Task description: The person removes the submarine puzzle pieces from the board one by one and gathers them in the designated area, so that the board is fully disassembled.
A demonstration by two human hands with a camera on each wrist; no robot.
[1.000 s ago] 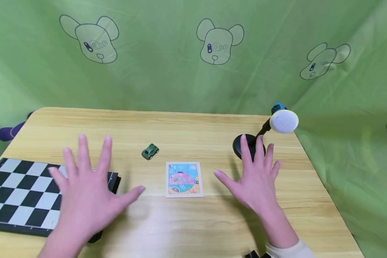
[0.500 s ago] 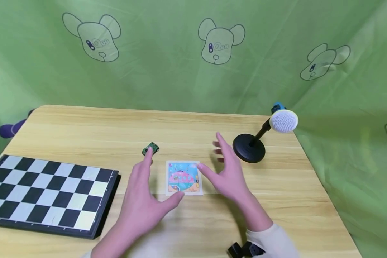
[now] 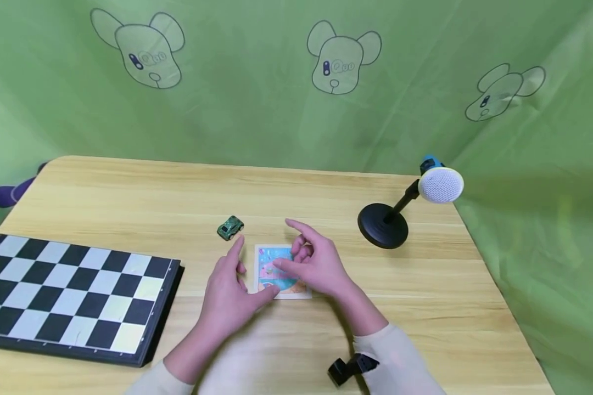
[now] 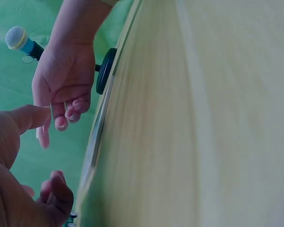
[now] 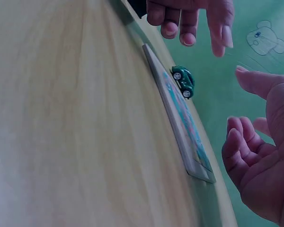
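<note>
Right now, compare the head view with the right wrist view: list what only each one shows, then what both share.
Only the head view shows the chessboard and the microphone on its black stand. Only the right wrist view shows the puzzle board edge-on and the toy car from the side, wheels visible. Both show the left hand, the right hand and the wooden table.

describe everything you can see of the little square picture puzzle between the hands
The small square picture puzzle lies flat on the light wooden table, near its middle. It has a pale, wood-looking frame around a bright picture in blue, pink and orange. The right hand hovers over it and hides its right part; the left hand sits at its left edge, thumb at the near corner. A small green toy car stands just beyond it.
</note>
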